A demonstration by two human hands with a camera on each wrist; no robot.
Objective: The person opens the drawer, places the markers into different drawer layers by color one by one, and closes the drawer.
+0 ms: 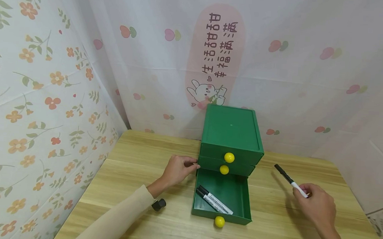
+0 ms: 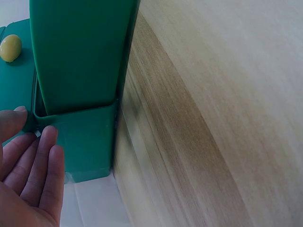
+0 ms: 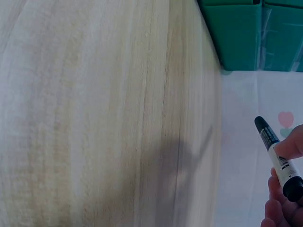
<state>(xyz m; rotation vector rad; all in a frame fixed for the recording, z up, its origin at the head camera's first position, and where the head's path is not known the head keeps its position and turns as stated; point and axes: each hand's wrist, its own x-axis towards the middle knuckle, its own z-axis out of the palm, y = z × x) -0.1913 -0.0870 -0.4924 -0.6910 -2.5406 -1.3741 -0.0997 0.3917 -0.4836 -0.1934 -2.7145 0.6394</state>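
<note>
A green drawer unit with yellow knobs stands against the back curtain. Its bottom drawer is pulled out, and two black-capped white markers lie side by side inside. My left hand is at the unit's left front edge. In the left wrist view, its fingers lie fairly straight along the green side wall, with the thumb apart near the front face. To the right of the unit, my right hand pinches another black-and-white marker above the table, its black end tilted up and away.
The wooden table meets a printed curtain at the back and a floral one on the left. The upper drawers, with yellow knobs, are pushed in. Dark pieces of the wrist gear show beside both forearms.
</note>
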